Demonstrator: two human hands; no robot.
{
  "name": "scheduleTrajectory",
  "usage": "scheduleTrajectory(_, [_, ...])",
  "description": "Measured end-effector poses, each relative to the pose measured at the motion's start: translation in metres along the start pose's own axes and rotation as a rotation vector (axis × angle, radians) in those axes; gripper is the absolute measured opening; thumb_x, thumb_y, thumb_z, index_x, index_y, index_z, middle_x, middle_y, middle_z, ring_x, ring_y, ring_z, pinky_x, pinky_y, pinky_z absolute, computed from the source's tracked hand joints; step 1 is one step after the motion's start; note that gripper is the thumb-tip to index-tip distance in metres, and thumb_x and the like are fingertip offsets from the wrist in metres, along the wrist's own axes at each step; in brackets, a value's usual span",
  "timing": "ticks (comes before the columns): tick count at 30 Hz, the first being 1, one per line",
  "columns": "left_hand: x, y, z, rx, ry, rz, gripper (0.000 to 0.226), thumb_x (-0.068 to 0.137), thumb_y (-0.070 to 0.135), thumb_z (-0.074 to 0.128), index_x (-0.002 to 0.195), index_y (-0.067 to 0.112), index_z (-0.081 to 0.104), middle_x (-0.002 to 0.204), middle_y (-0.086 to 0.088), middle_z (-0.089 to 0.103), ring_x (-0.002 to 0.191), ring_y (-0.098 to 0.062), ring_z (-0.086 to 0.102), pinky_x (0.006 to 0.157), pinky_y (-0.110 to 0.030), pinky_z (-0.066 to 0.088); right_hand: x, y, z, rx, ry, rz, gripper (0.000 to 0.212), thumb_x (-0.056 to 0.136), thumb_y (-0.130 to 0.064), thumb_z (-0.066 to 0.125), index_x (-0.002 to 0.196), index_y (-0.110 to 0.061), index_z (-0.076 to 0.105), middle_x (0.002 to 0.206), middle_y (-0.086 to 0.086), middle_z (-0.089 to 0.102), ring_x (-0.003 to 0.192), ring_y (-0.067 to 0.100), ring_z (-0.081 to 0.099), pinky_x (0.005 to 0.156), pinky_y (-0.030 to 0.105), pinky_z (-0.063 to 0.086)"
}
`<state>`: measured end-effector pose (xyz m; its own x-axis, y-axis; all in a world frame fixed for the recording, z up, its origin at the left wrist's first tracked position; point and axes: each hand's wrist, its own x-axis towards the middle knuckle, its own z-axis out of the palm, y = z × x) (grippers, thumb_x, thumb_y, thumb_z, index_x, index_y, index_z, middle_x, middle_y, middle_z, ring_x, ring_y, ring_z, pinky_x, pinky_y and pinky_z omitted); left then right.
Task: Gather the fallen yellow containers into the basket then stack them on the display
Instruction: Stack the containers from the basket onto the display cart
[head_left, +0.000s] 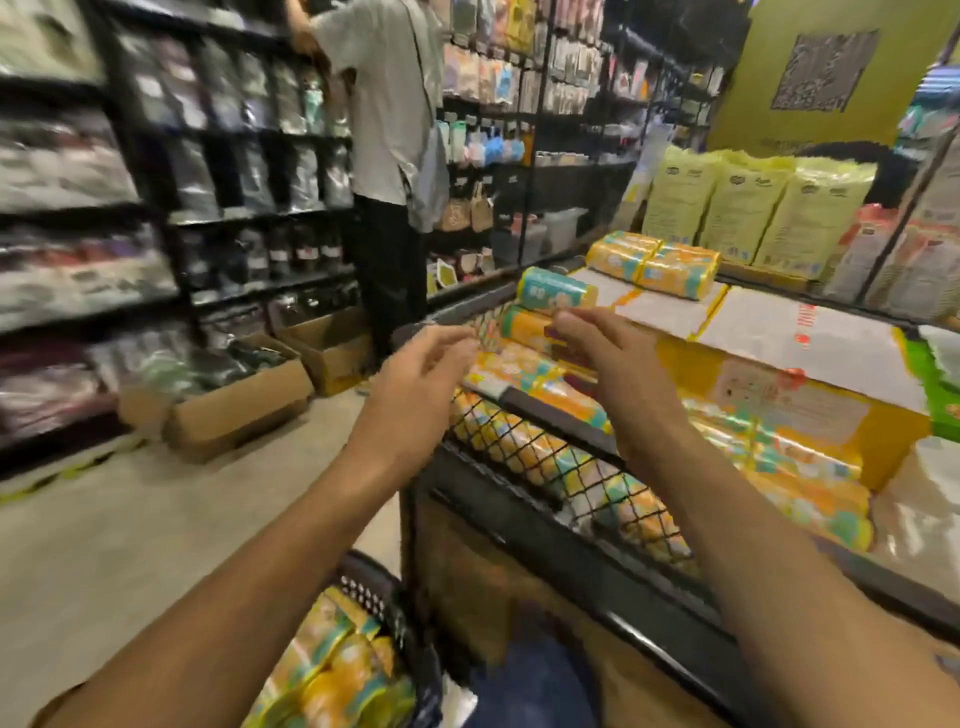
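Yellow and teal cylindrical containers are stacked on the display (561, 514), a black mesh-fronted bin. One container (556, 292) lies on top at the far end, with two more (654, 265) behind it. Both my hands hover above the stack, holding nothing. My left hand (415, 379) has relaxed fingers, just left of the bin. My right hand (608, 358) reaches with straight fingers toward the top container, close to it. The black basket (400, 613) stands low at the bottom, with several yellow containers (332, 670) inside.
A person (389, 130) in a grey shirt stands at the black shelves ahead. Open cardboard boxes (234, 400) sit on the floor on the left. Pale yellow bags (748, 208) and orange packs fill the display's far side. Bare floor lies to my left.
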<state>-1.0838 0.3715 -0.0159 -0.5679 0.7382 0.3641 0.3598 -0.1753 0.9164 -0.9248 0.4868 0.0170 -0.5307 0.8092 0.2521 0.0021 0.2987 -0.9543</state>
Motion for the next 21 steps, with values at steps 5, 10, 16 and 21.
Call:
scheduleTrajectory(5, [-0.082,-0.064,-0.098,0.045,0.228,-0.128,0.041,0.089,0.056,0.054,0.119,0.033,0.069,0.119,0.010,0.072,0.114,-0.005,0.065,0.094,-0.027,0.049,-0.041,0.041,0.123,0.077,-0.287,0.081,0.026,0.094,-0.044,0.070,0.117,-0.034,0.072,0.113,-0.012,0.075,0.106,0.002,0.069,0.088,0.028,0.052])
scheduleTrajectory(10, [-0.157,-0.149,-0.156,0.107,0.402,-0.378,0.036,0.094,0.048,0.057,0.123,0.028,0.067,0.120,0.011,0.070,0.114,-0.002,0.064,0.100,-0.029,0.049,-0.080,0.123,0.220,0.047,-0.466,0.206,0.033,0.097,-0.028,0.071,0.129,-0.025,0.067,0.120,-0.006,0.072,0.106,-0.001,0.068,0.080,0.008,0.048])
scheduleTrajectory(16, [-0.252,-0.249,-0.187,0.262,0.503,-0.758,0.025,0.104,0.034,0.056,0.128,0.024,0.060,0.122,0.008,0.063,0.120,-0.013,0.060,0.097,-0.029,0.046,-0.123,0.238,0.290,-0.154,-0.593,0.412,0.042,0.094,-0.033,0.074,0.132,-0.018,0.061,0.124,0.004,0.067,0.118,0.018,0.064,0.095,0.031,0.050])
scheduleTrajectory(21, [-0.320,-0.324,-0.194,0.504,0.390,-1.179,0.067,0.091,0.060,0.049,0.142,0.016,0.049,0.136,-0.010,0.061,0.119,-0.032,0.061,0.097,-0.044,0.052,-0.148,0.313,0.305,-0.453,-0.630,0.531,0.068,0.092,-0.043,0.075,0.149,-0.017,0.048,0.143,0.002,0.055,0.132,0.021,0.053,0.101,0.034,0.046])
